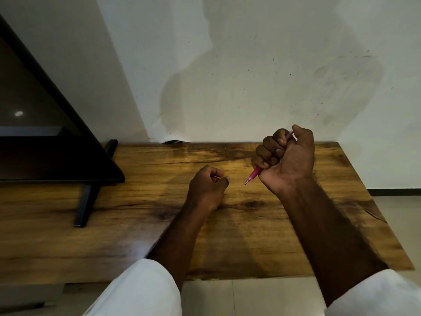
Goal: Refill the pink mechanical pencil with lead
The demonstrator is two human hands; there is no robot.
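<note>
Right hand (287,160): fingers (267,153) clenched in a fist around the pink mechanical pencil (254,174). The thumb lies over the upper end, where a short pink length shows above the knuckles. The barrel runs through the fist on a slant. The grip section and metal tip stick out below the little finger, pointing down and left toward the other hand. Tip is in the air above the bench (136,201), not touching it. The hand is raised, with the forearm angled up from the near edge.

Left hand (208,188): low over the bench, just left of the pencil tip but apart from it. Fingers curled in, thumb and forefinger pinching a thin pale sliver (215,177). It is too small to identify.

Both forearms are bare, with white sleeves (141,290) pushed up at the bottom of the view.

The bench top is brown wood with dark grain and knots. At its left stands a dark screen (34,110) on a black angled leg (85,205). A scuffed white wall (250,76) rises behind the bench. Pale floor tiles (250,297) show below the near edge.
</note>
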